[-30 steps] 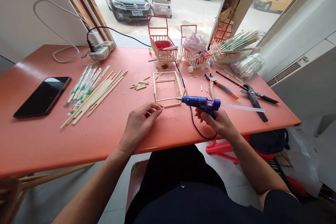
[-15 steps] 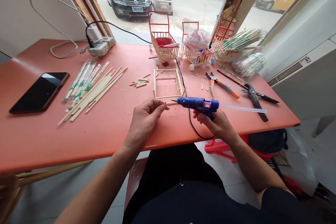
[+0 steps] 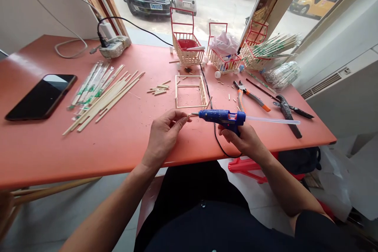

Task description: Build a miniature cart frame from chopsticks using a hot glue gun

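My right hand (image 3: 240, 138) grips a blue hot glue gun (image 3: 220, 116), a clear glue stick (image 3: 273, 120) poking out of its back. The nozzle points left and meets the fingertips of my left hand (image 3: 167, 132). Thumb and index finger there pinch a short piece of wooden stick (image 3: 189, 115), mostly hidden by the fingers. Just beyond lies a rectangular frame of wooden sticks (image 3: 191, 106) with short uprights along its right side. A small pile of cut stick pieces (image 3: 159, 88) sits left of the frame.
Long wooden sticks (image 3: 106, 102), wrapped chopsticks (image 3: 91, 82) and a phone (image 3: 41, 96) lie left. Small stick-built carts (image 3: 189, 57) stand at the back. Pliers (image 3: 251, 96) and a dark cutting tool (image 3: 288, 114) lie right. A black cord (image 3: 217, 141) runs below the glue gun.
The glue gun's nozzle has come closer to the left fingertips and now meets the small stick piece. The camera view has shifted slightly.
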The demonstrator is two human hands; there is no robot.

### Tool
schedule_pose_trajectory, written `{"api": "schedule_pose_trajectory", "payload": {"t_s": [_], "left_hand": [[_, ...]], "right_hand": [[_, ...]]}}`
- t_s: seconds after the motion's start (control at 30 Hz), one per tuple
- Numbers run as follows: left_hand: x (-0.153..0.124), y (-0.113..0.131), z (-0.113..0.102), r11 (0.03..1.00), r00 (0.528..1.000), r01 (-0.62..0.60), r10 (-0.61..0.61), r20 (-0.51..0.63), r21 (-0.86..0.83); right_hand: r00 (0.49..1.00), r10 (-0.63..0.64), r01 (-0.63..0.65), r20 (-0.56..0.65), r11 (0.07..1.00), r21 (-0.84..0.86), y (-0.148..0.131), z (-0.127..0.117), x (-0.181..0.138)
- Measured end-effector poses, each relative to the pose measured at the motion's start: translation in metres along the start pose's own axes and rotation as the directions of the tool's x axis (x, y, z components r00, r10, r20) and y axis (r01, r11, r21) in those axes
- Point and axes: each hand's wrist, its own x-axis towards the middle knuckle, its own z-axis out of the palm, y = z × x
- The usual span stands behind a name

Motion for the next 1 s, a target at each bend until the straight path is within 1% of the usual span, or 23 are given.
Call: {"api": "schedule_pose_trajectory", "payload": {"t_s": [0.37,0.77,1.0], "left_hand": [[-0.0016,-0.0003,0.0019,0.999,0.999,-0.04,0.041,-0.018,0.021],[-0.0017,-0.0007,0.0024,0.999,0.998,-0.053,0.053,-0.021,-0.004],[-0.0015,-0.0006,0.003,0.998,0.998,-0.055,0.055,-0.025,-0.009]], "right_hand": [[1.0,0.016,-0.016,0.017,1.0,0.014,-0.0022,-0.0002,0.0002],[0.999,-0.012,0.014,0.037,0.999,-0.037,-0.0041,-0.0012,0.0005],[0.999,-0.002,0.005,0.048,0.998,-0.057,-0.0052,-0.0013,0.0014]]}}
